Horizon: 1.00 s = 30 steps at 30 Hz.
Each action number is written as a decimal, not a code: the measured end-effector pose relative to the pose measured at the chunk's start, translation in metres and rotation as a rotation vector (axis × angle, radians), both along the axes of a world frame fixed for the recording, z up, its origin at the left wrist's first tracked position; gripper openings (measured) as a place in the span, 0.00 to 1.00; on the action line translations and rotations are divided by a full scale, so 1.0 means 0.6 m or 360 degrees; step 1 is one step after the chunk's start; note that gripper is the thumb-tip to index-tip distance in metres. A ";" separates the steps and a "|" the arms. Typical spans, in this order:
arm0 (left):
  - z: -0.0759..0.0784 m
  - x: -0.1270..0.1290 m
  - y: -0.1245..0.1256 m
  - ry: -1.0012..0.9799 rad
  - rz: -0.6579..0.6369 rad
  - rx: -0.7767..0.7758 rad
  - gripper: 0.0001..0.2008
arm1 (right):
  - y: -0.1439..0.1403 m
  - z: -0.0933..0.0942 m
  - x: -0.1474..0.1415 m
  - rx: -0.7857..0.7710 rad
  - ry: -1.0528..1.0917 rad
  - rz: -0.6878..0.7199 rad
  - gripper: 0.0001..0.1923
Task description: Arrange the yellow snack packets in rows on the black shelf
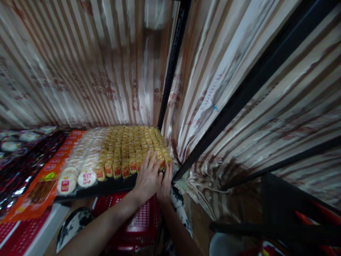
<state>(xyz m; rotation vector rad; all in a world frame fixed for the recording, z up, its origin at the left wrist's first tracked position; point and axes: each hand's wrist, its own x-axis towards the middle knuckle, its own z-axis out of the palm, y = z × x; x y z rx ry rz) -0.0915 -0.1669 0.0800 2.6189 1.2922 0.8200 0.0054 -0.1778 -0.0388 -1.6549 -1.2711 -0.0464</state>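
Rows of small yellow-wrapped snack packs (130,142) stand tightly lined up on a black shelf (106,188) before me. My left hand (147,176) lies on the front packs near the right end, its fingers stretched forward and slightly apart. Close beside it, my right hand (164,183) rests against the packs at the right front corner with fingers extended. The two hands nearly meet at the thumbs. What lies under the palms is hidden. Left of the yellow packs are columns of round white wrapped biscuits (87,178) with red labels.
An orange snack package (44,188) and dark shiny packages (23,170) lie further left. Red plastic baskets (142,220) sit below the shelf. A black upright post (172,67) and a slanting black bar (239,85) stand before striped curtain-like sheeting (106,64).
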 end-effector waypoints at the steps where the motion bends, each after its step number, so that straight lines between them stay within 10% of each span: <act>1: -0.024 0.006 0.014 0.0103 0.0031 -0.0033 0.21 | 0.005 0.002 0.000 0.0001 0.0033 -0.0031 0.27; 7: -0.099 0.023 0.059 0.0406 0.0087 0.0057 0.24 | 0.036 -0.004 0.006 -0.0035 0.0002 -0.0127 0.28; 16: -0.097 0.019 0.075 0.0394 0.0022 0.0066 0.22 | 0.059 -0.020 0.000 -0.0022 -0.0123 -0.0180 0.32; 25: -0.042 0.062 0.142 0.0460 0.0076 -0.0156 0.25 | 0.059 -0.026 -0.003 0.0083 -0.0166 -0.0262 0.29; 30: -0.061 0.078 0.161 0.0568 0.0089 -0.0347 0.27 | 0.056 -0.022 -0.003 0.0075 -0.0175 -0.0244 0.29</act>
